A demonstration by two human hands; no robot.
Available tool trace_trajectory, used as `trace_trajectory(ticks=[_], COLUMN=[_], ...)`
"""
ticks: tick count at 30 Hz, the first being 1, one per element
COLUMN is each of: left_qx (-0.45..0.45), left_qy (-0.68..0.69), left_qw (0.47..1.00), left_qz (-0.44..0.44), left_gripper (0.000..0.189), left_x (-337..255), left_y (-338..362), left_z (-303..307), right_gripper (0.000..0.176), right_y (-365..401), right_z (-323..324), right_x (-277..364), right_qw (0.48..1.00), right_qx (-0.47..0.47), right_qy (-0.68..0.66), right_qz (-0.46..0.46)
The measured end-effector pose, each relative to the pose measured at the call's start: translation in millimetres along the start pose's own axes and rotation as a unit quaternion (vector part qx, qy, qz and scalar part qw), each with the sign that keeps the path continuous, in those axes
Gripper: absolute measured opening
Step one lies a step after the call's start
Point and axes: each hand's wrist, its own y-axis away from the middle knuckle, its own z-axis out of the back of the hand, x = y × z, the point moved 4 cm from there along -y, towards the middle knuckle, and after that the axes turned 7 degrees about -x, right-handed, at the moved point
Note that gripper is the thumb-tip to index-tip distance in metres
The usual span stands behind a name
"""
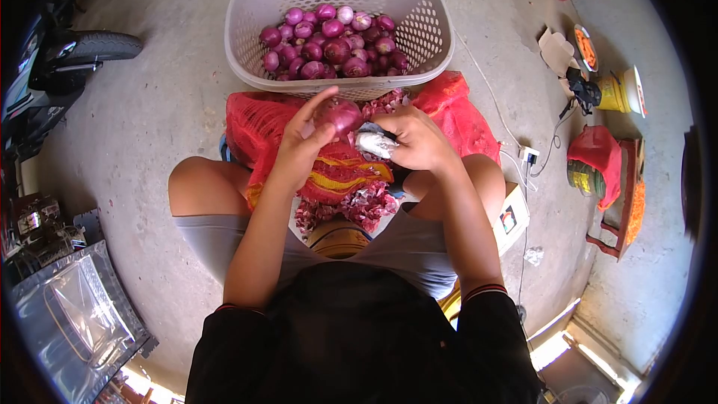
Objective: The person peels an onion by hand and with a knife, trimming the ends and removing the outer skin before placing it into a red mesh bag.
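Note:
A red onion (340, 115) is held up between the thumb and fingers of my left hand (298, 148). Close by on its right, my right hand (420, 138) is closed on a small white-and-dark object (375, 144) whose kind I cannot make out. Under both hands lies a red mesh sack (258, 123) with yellow stripes. Loose purple onion skins (359, 208) are heaped between my legs, and more lie just behind my right hand. Beyond the sack stands a grey plastic basket (247, 52) holding many red onions (336, 50).
A motorbike wheel (101, 46) is at the far left. On the right, a cable runs to a power socket (529, 155); nearby are a white box (511, 218), a yellow bucket (613, 93) and a red cloth-covered container (596, 161).

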Motion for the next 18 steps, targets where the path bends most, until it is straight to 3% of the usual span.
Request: trace_trajectory(ticks=[7,10,13,16,18], left_qx=[-0.021,-0.027,-0.023,-0.012,0.001], left_qy=[0.052,0.047,0.032,0.002,-0.014], left_qw=[0.998,0.998,0.999,1.000,1.000], left_qz=[0.040,0.042,0.021,-0.005,-0.020], left_gripper=[0.068,0.063,0.057,0.059,0.062], left_x=[-5,-6,-8,-14,-16], left_y=[0,1,1,3,3], left_z=[4,3,0,-8,-12], right_gripper=[0.027,0.016,0.035,0.034,0.030], right_y=[2,3,1,-1,-3], right_z=[0,2,13,20,17], right_x=[-9,-3,-1,1,1], right_qw=[0.998,0.984,0.996,0.992,0.995], right_qx=[0.040,0.102,0.012,-0.066,-0.054], right_qy=[0.008,0.039,-0.029,-0.038,-0.040], right_qz=[-0.054,-0.139,-0.086,-0.103,-0.079])
